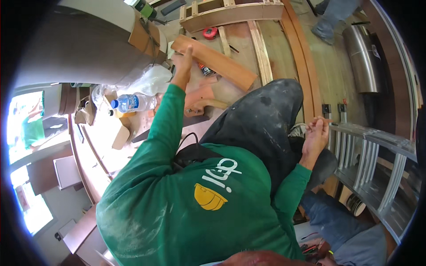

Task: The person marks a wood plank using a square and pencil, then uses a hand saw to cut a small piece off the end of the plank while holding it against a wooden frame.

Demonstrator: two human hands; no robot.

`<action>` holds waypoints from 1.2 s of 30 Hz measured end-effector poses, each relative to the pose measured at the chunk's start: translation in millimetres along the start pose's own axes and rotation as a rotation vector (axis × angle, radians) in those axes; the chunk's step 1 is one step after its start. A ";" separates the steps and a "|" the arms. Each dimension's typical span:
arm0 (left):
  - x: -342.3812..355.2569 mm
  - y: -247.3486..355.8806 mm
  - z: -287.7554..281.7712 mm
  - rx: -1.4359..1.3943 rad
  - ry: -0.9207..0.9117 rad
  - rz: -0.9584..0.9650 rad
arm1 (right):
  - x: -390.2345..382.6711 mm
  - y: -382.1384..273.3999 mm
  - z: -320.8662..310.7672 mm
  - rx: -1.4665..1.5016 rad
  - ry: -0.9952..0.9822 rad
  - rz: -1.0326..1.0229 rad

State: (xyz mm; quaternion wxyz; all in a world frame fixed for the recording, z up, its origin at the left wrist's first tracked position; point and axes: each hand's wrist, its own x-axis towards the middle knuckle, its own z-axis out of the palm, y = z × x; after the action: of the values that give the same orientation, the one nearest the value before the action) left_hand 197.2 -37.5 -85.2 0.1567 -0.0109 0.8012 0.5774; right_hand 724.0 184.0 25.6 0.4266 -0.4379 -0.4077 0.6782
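My left hand [182, 66] reaches forward and grips the left end of a reddish-brown wooden board [217, 62], thumb pointing up along it. The board slants down toward my bent knee, its lower end close to it. On the right, my right hand [315, 138] is raised beside my leg with fingers curled and pinched together. A small, thin brownish thing seems to stick out at its fingertips, too small to name. Under the board lies a dark can with an orange label [205, 69]. A red tape measure [210, 33] rests on the floor beyond the board.
An aluminium ladder [377, 135] lies at the right, near a steel cylinder [361, 57]. Long wooden planks [301, 57] and a wooden frame [230, 17] are ahead. A water bottle [133, 103] and plastic bag [153, 80] sit left. Another person's leg [335, 20] stands far right.
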 end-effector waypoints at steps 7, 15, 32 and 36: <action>-0.5 12.2 18.9 -0.493 -0.040 -0.255 | -0.4 1.1 -19.6 -0.025 0.011 0.002; -2.8 32.0 -5.3 -0.558 -0.081 -0.263 | 8.3 5.3 -22.6 -0.015 -0.006 0.018; -26.0 28.1 -86.1 0.832 -0.745 0.476 | 9.5 3.3 -13.4 -0.015 -0.029 0.039; -103.1 -18.0 -123.5 1.023 -0.737 0.350 | 9.2 8.3 -9.8 0.006 -0.071 0.043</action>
State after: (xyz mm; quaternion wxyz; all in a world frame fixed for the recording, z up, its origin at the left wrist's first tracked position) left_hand 269.3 -175.1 -39.5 0.3101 0.3943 0.8585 0.1063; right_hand 729.0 191.8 12.8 0.3986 -0.4210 -0.4110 0.7035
